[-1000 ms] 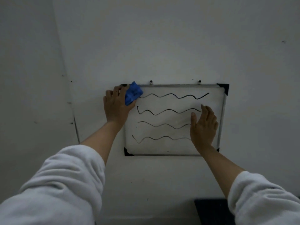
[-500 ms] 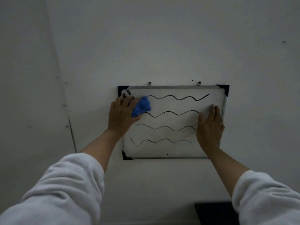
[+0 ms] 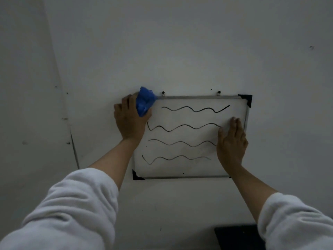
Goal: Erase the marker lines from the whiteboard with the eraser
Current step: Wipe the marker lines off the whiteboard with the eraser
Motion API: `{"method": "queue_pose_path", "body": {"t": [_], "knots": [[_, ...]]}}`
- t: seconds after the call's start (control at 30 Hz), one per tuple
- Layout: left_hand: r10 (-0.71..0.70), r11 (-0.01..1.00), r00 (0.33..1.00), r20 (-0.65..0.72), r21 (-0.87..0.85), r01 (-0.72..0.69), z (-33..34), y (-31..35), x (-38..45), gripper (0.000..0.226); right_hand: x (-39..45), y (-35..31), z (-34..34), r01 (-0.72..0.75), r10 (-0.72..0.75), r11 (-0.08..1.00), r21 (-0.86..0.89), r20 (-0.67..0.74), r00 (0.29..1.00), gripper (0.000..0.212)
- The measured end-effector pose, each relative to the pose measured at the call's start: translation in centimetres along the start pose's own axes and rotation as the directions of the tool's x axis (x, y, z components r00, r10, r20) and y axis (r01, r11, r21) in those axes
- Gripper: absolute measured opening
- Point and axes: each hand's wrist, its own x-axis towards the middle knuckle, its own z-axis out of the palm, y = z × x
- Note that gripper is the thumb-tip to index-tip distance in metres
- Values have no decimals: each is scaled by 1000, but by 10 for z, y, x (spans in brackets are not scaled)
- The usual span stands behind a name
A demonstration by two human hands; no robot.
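Observation:
A small framed whiteboard (image 3: 191, 170) hangs on the wall, with black corner caps. Several black wavy marker lines (image 3: 183, 126) run across it, one under another. My left hand (image 3: 128, 121) grips a crumpled blue eraser cloth (image 3: 144, 101) and presses it over the board's top left corner, hiding that corner. The top line begins a little to the right of the cloth. My right hand (image 3: 231, 141) lies flat with fingers together on the board's right side, covering the right ends of the middle lines.
The pale wall (image 3: 180, 51) surrounds the board, with a corner seam (image 3: 74, 150) at the left. Two small hooks (image 3: 218, 92) hold the board's top edge. A dark object (image 3: 236, 237) sits low at the bottom right, between my white sleeves.
My left hand has swept the blue cloth from the left part of the board up to the top left corner. The top line's left end is gone. My right hand stays pressed on the board.

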Motion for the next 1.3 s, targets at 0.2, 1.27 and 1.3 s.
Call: {"method": "queue_pose_path", "body": {"t": [0.2, 1.27, 1.3], "knots": [[542, 830, 838, 69, 112, -546, 3, -8, -3, 55, 0, 0, 0, -3, 3, 1000, -5, 1, 1000, 61], [671, 721, 736, 95, 151, -677, 21, 34, -17, 61, 5, 17, 3, 81, -82, 995, -57, -21, 996, 59], [621, 770, 781, 68, 138, -623, 21, 36, -12, 61, 4, 18, 1, 91, -93, 994, -64, -27, 995, 59]]}}
